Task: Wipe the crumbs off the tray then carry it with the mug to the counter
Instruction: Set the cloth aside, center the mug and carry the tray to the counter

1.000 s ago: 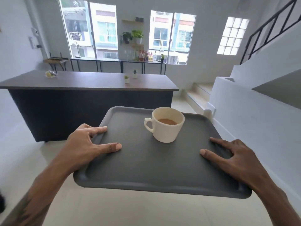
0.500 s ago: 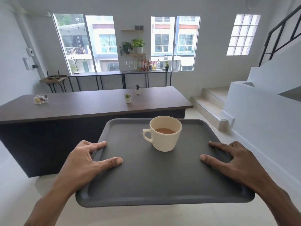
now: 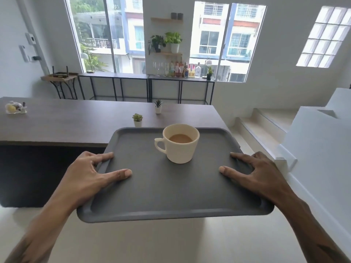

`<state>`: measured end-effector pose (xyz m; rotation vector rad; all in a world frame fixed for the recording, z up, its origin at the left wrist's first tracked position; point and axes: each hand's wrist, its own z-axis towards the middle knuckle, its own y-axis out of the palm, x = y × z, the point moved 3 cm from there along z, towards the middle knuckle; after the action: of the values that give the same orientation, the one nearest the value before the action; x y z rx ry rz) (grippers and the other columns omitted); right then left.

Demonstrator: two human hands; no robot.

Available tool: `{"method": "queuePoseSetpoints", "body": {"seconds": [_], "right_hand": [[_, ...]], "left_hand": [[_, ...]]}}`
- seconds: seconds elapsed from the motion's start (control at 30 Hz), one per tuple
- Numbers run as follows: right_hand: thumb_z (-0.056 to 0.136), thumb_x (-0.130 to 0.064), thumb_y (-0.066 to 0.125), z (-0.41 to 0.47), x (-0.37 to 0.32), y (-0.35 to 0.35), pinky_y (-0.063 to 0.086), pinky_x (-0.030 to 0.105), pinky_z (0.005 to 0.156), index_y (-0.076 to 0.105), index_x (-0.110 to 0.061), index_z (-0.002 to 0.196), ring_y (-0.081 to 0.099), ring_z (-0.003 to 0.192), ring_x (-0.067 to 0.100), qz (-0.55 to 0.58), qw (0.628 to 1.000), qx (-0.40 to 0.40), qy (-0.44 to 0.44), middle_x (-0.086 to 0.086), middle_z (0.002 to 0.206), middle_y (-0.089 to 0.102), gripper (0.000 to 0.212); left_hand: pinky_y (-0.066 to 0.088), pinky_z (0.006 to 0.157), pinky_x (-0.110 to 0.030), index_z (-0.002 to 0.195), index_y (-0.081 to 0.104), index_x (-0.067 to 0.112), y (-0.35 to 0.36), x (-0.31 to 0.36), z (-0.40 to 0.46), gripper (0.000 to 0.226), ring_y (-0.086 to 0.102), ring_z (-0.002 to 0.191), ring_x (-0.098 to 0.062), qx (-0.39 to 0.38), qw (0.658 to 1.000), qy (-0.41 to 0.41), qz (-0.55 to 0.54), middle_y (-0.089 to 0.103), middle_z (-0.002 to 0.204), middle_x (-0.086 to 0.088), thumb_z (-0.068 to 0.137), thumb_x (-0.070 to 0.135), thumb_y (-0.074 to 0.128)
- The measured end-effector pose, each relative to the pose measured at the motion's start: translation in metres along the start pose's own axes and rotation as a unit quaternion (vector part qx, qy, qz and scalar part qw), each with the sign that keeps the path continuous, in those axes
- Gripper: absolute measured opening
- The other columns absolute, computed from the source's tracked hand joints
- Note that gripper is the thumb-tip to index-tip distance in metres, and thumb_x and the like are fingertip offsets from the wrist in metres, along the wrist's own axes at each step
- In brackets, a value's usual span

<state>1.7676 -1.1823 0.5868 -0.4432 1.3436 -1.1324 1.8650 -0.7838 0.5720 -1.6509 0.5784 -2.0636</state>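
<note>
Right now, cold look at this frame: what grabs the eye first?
The dark grey tray held level mid-frame, with the left hand and right hand gripping its side rims, thumbs on top. On its far half stands a cream mug of light brown drink, handle to the left. Just beyond is the long wooden counter, with two small potted plants near the tray's far edge.
</note>
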Motion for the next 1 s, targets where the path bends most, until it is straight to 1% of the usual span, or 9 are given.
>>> {"method": "queuePoseSetpoints", "body": {"seconds": [0.1, 0.23, 0.33, 0.47, 0.63, 0.8, 0.87, 0.93, 1.0], "right_hand": [[0.048, -0.093, 0.048, 0.071, 0.021, 0.013, 0.049, 0.037, 0.090, 0.060, -0.048, 0.124, 0.054, 0.099, 0.015, 0.007, 1.000, -0.002, -0.009, -0.010, 0.100, 0.049, 0.089], [0.059, -0.084, 0.058, 0.162, 0.044, 0.039, 0.046, 0.033, 0.084, 0.060, -0.048, 0.124, 0.054, 0.097, 0.016, -0.004, 1.000, 0.007, -0.005, -0.007, 0.098, 0.049, 0.075], [0.061, -0.082, 0.062, 0.220, 0.064, 0.060, 0.045, 0.032, 0.083, 0.060, -0.048, 0.124, 0.054, 0.097, 0.015, -0.002, 1.000, 0.008, 0.004, -0.008, 0.097, 0.048, 0.071], [0.055, -0.090, 0.051, 0.297, 0.084, 0.085, 0.045, 0.032, 0.081, 0.059, -0.049, 0.125, 0.054, 0.095, 0.016, 0.003, 1.000, 0.016, 0.015, -0.008, 0.097, 0.048, 0.082], [0.059, -0.087, 0.056, 0.372, 0.113, 0.128, 0.046, 0.030, 0.082, 0.058, -0.047, 0.128, 0.054, 0.094, 0.014, 0.008, 0.999, 0.002, 0.034, -0.010, 0.096, 0.045, 0.080], [0.060, -0.088, 0.051, 0.440, 0.138, 0.182, 0.045, 0.028, 0.075, 0.057, -0.042, 0.132, 0.053, 0.085, 0.014, -0.001, 1.000, -0.019, 0.021, -0.009, 0.090, 0.045, 0.085], [0.060, -0.086, 0.054, 0.464, 0.144, 0.207, 0.045, 0.027, 0.072, 0.058, -0.039, 0.132, 0.052, 0.080, 0.012, 0.021, 1.000, -0.015, 0.017, -0.012, 0.088, 0.043, 0.085], [0.062, -0.079, 0.063, 0.487, 0.150, 0.231, 0.049, 0.029, 0.077, 0.061, -0.036, 0.130, 0.054, 0.080, 0.013, 0.031, 0.999, -0.014, 0.021, -0.012, 0.088, 0.042, 0.081], [0.063, -0.074, 0.069, 0.505, 0.155, 0.251, 0.052, 0.032, 0.083, 0.064, -0.034, 0.128, 0.058, 0.082, 0.016, 0.026, 0.999, -0.013, 0.022, -0.008, 0.089, 0.045, 0.076]], "left_hand": [[0.045, 0.072, -0.021, 0.128, 0.068, 0.028, 0.033, 0.003, 0.060, 0.096, 0.056, 0.092, -0.002, 0.010, 1.000, -0.005, 0.003, 0.056, 0.107, 0.015, 0.042, 0.068, 0.086], [0.044, 0.076, -0.023, 0.124, 0.071, 0.030, 0.076, 0.001, 0.149, 0.098, 0.055, 0.090, 0.002, 0.018, 1.000, -0.001, 0.012, 0.052, 0.103, 0.024, 0.038, 0.073, 0.085], [0.043, 0.076, -0.023, 0.121, 0.071, 0.032, 0.106, -0.006, 0.213, 0.101, 0.054, 0.091, 0.003, 0.016, 1.000, 0.018, 0.017, 0.055, 0.104, 0.021, 0.034, 0.082, 0.081], [0.042, 0.077, -0.021, 0.125, 0.071, 0.027, 0.143, -0.006, 0.296, 0.098, 0.056, 0.091, 0.001, 0.014, 0.999, 0.027, 0.034, 0.057, 0.105, 0.018, 0.041, 0.075, 0.083], [0.044, 0.088, -0.028, 0.128, 0.069, 0.024, 0.192, -0.019, 0.371, 0.101, 0.057, 0.102, -0.015, -0.004, 0.999, 0.007, 0.048, 0.056, 0.111, 0.008, 0.042, 0.074, 0.083], [0.044, 0.087, -0.028, 0.135, 0.064, 0.018, 0.244, -0.050, 0.426, 0.095, 0.056, 0.101, -0.016, -0.006, 0.997, -0.039, 0.066, 0.050, 0.106, 0.008, 0.055, 0.064, 0.086], [0.047, 0.088, -0.031, 0.137, 0.062, 0.019, 0.260, -0.066, 0.445, 0.093, 0.056, 0.099, -0.016, 0.008, 0.996, -0.055, 0.076, 0.048, 0.103, 0.010, 0.059, 0.063, 0.086], [0.049, 0.092, -0.035, 0.137, 0.063, 0.020, 0.274, -0.082, 0.466, 0.089, 0.058, 0.101, -0.018, 0.016, 0.992, -0.072, 0.098, 0.048, 0.104, 0.006, 0.061, 0.062, 0.085], [0.047, 0.093, -0.033, 0.137, 0.063, 0.022, 0.285, -0.095, 0.484, 0.087, 0.057, 0.102, -0.016, 0.017, 0.989, -0.088, 0.115, 0.049, 0.108, 0.003, 0.063, 0.062, 0.084]]}}
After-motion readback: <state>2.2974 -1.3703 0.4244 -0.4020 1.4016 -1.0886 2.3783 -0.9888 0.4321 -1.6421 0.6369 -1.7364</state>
